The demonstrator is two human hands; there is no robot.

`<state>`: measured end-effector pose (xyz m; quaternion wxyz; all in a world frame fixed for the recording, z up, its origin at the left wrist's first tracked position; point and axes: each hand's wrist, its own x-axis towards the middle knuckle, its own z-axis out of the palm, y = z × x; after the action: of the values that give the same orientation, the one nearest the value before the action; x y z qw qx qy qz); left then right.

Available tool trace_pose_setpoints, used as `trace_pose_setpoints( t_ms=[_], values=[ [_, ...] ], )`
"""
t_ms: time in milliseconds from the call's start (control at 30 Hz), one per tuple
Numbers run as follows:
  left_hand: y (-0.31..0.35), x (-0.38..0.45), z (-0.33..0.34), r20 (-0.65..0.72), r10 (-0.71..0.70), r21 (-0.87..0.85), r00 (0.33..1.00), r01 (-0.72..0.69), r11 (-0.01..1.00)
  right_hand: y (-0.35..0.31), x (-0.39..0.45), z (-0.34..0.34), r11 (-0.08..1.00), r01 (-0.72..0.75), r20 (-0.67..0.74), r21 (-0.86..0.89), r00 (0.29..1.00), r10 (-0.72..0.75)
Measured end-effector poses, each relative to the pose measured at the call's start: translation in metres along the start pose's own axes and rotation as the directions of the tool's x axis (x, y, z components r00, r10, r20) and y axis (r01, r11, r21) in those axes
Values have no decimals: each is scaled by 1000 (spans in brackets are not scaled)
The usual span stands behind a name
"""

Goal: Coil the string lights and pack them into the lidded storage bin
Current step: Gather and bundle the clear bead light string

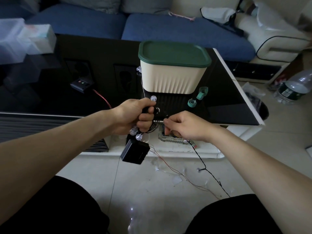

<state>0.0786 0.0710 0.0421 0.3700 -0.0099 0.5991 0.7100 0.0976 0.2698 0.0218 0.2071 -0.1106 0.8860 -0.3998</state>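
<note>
At 12 o'clock on the glossy black table [224, 92] stands the cream storage bin [172, 76] with its green lid [173, 54] on. Below it, near the table's front edge, the left hand [133, 115] is curled tight around a bundle of string lights [152, 125], with clear bulbs poking out above and below the fist. A black battery box [135, 153] hangs from the bundle at 6 o'clock. At 3 o'clock of that fist, the right hand [184, 125] pinches the dark wire [209, 173], which trails toward 5 o'clock across the tiled floor [143, 191]. 2 green tape rolls [192, 103] lie at 4 o'clock of the bin.
</note>
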Motion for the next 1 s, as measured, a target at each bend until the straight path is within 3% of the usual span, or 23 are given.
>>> trace_pose_setpoints(
  t_ms=[100, 233, 400, 600, 733, 800, 900, 1000],
  values=[
    [4, -3, 0, -2, -23, -123, 1000, 22, 992, 3, -4, -3, 993, -119, 116, -6, 986, 119],
    [11, -3, -7, -136, 61, -227, 989, -91, 970, 13, -6, -7, 966, -237, 183, -102, 950, 252],
    [13, -1, -13, -324, 146, -208, 935, -221, 953, 19, -5, -15, 972, -233, 101, -28, 967, 235],
    [17, 0, -13, -418, 203, -264, 885, -332, 906, 20, -2, -15, 980, -103, -75, 167, 990, 117],
    [21, 0, -19, -472, 226, -240, 852, -370, 897, 16, 1, -19, 991, -36, -212, 128, 975, 63],
    [24, -2, -22, -487, 239, -226, 840, -386, 894, 19, 1, -20, 983, -113, -152, 143, 979, 134],
    [24, -5, -26, -503, 244, -219, 829, -395, 892, 29, -5, -19, 947, -251, 88, 199, 967, 238],
    [23, -6, -28, -494, 248, -209, 833, -391, 896, 35, -9, -21, 937, -288, 97, 196, 957, 274]
  ],
)
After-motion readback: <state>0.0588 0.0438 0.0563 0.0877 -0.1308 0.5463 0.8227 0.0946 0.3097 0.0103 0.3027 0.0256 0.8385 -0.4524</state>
